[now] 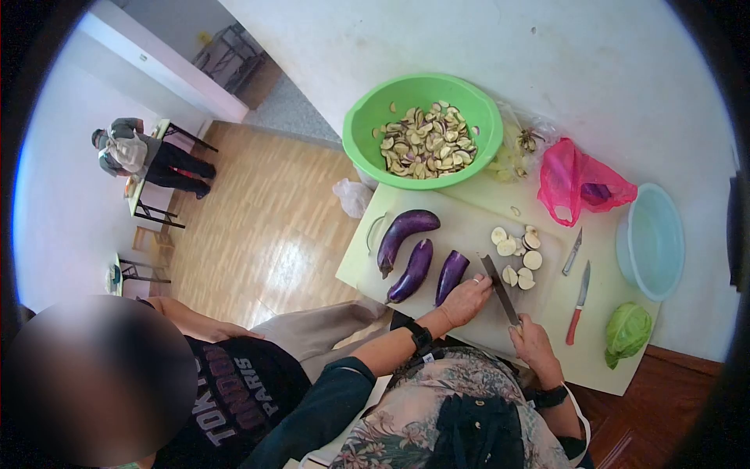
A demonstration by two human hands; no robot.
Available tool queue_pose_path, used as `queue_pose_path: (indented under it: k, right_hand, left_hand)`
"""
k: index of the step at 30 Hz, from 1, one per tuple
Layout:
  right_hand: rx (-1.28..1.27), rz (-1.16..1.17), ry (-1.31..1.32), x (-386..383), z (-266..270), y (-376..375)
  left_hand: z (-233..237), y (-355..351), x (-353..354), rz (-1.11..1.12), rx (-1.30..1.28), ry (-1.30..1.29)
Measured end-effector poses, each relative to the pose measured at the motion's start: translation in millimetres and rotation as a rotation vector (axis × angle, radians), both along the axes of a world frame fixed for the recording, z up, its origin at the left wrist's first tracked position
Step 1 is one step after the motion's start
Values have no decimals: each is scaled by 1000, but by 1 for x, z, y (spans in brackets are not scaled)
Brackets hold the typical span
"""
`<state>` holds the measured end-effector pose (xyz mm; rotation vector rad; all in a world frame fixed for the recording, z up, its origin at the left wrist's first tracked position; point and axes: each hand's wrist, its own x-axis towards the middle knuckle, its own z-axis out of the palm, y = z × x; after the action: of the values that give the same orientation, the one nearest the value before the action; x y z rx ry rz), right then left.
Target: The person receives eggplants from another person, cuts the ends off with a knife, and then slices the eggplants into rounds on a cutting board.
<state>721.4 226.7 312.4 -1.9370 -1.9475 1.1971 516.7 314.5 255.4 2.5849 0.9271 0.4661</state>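
My right hand [535, 344] is closed round the handle of a large knife [500, 291], its blade pointing up and left over the cutting board [484, 227]. Beside the blade, my left hand [466, 301] has its fingers curled together; what lies under them is hidden. A cut eggplant piece [451, 277] lies just left of this hand. Two whole purple eggplants [406, 234] rest farther left. Right of the blade are several pale eggplant slices [525, 261].
A green basin [360, 129] holds many slices behind the board. To the right are a pink bag [564, 176], a blue basin [656, 242], a small knife [573, 252], a red-handled knife [580, 301] and a cabbage [628, 332]. One person [258, 383] is close at left; another stands far off.
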Motion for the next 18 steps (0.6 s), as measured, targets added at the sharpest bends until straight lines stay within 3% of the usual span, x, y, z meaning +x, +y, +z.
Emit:
queue_pose_path:
  k: [6,8,9,11,18]
  right_hand:
    - [-16,-6,0,3,-12,-2]
    - [241,92,-37,5,-15,-3]
    - [241,92,-39,3,-10,-2]
    - [-142,-89,10,-5,8,4]
    - [-147,-85,30,-4,10,5]
  left_hand:
    - [5,0,-1,2,-63,14]
    - [6,0,-1,-11,-58,9]
    - [5,0,-1,-7,-49,-10]
    - [1,0,0,-3,-42,-30]
    - [0,0,1,1,-58,-9]
